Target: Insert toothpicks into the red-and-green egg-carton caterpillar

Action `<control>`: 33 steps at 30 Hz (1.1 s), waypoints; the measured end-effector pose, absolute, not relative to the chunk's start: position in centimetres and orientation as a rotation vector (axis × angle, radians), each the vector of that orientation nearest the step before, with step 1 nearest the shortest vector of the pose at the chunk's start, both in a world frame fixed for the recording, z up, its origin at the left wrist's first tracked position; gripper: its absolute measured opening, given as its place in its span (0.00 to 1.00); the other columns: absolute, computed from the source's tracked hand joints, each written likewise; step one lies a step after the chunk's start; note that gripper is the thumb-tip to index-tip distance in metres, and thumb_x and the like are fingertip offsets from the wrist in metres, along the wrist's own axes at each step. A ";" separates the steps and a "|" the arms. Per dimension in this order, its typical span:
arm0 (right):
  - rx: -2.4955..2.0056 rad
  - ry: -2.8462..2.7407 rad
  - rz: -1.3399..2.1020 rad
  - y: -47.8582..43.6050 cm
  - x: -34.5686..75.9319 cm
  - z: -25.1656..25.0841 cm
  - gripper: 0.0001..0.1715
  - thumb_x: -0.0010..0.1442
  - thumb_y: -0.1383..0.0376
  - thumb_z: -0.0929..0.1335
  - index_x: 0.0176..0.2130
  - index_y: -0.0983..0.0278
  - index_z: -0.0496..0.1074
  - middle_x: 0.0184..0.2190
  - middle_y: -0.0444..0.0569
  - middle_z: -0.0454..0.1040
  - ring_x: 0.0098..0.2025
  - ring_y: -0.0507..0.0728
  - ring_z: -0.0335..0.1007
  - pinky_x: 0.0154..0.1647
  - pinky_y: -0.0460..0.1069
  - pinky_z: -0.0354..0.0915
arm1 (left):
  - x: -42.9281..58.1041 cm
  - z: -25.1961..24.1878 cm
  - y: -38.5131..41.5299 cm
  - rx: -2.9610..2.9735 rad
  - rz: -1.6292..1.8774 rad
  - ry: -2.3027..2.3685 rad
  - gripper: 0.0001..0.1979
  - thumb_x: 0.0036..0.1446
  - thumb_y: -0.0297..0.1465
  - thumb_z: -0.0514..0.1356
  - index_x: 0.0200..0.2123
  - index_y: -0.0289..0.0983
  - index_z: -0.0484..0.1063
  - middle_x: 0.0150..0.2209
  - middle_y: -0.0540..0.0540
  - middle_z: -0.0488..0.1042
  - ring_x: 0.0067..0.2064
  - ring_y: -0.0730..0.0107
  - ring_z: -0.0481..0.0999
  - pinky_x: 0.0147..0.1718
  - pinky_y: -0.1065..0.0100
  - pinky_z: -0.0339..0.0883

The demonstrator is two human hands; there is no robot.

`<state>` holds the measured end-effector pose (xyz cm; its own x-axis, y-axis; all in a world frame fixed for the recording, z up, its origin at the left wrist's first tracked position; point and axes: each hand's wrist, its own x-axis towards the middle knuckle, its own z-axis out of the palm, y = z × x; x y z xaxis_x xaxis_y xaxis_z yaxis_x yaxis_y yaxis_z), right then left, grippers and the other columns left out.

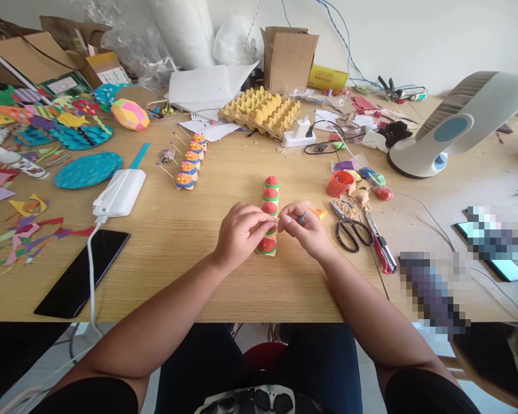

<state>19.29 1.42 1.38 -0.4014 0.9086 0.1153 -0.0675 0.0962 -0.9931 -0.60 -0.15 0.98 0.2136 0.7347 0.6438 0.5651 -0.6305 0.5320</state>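
Note:
A red-and-green caterpillar (271, 194) made from an egg-carton strip lies lengthwise on the table, a small face on its near end. My left hand (244, 233) is over its left side, thumb and forefinger pinched; what lies between the tips is too small to make out. On the other side, my right hand (304, 230) is closed, and a thin blue stick (303, 217) shows between its fingers. The two hands' fingertips nearly meet above the caterpillar, hiding part of its middle. Beside the right hand lies a piece of shiny orange wrapping (318, 213).
An orange-and-blue caterpillar (192, 161) with pins stands further back. Scissors (349, 227), a utility knife (382, 247) and a red cup (339, 183) are to the right. A power bank (120, 192) and black phone (84, 276) lie left; yellow egg trays (263, 109) sit behind.

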 end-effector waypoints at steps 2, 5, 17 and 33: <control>-0.911 -1.555 1.445 1.5 19.3 1.5 0.25 0.58 0.44 0.75 0.37 0.62 0.73 0.30 0.47 0.76 0.33 0.54 0.70 0.36 0.50 0.66 | -0.7 0.9 -0.1 2.342 1.420 1.272 0.08 0.67 0.35 0.62 0.37 0.41 0.80 0.35 0.48 0.81 0.38 0.66 0.75 0.42 0.62 0.67; -0.922 -1.557 1.489 1.7 19.3 1.5 0.26 0.55 0.43 0.76 0.34 0.62 0.76 0.29 0.47 0.77 0.33 0.54 0.71 0.36 0.50 0.67 | -0.7 0.9 -0.1 2.429 1.413 1.272 0.08 0.67 0.36 0.62 0.38 0.42 0.80 0.35 0.48 0.81 0.37 0.66 0.75 0.41 0.62 0.67; -0.924 -1.570 1.485 1.8 19.7 1.2 0.23 0.56 0.46 0.76 0.32 0.62 0.78 0.25 0.46 0.77 0.30 0.53 0.70 0.36 0.50 0.67 | -0.6 0.7 0.2 2.380 1.435 1.161 0.05 0.64 0.37 0.66 0.40 0.43 0.81 0.36 0.48 0.82 0.39 0.66 0.77 0.42 0.62 0.69; -0.906 -1.494 1.487 2.2 20.0 0.9 0.30 0.61 0.40 0.70 0.31 0.64 0.78 0.23 0.46 0.74 0.22 0.49 0.53 0.23 0.48 0.52 | -0.7 1.5 -0.4 2.325 1.474 1.180 0.09 0.67 0.33 0.60 0.34 0.41 0.78 0.33 0.49 0.81 0.37 0.66 0.76 0.42 0.61 0.67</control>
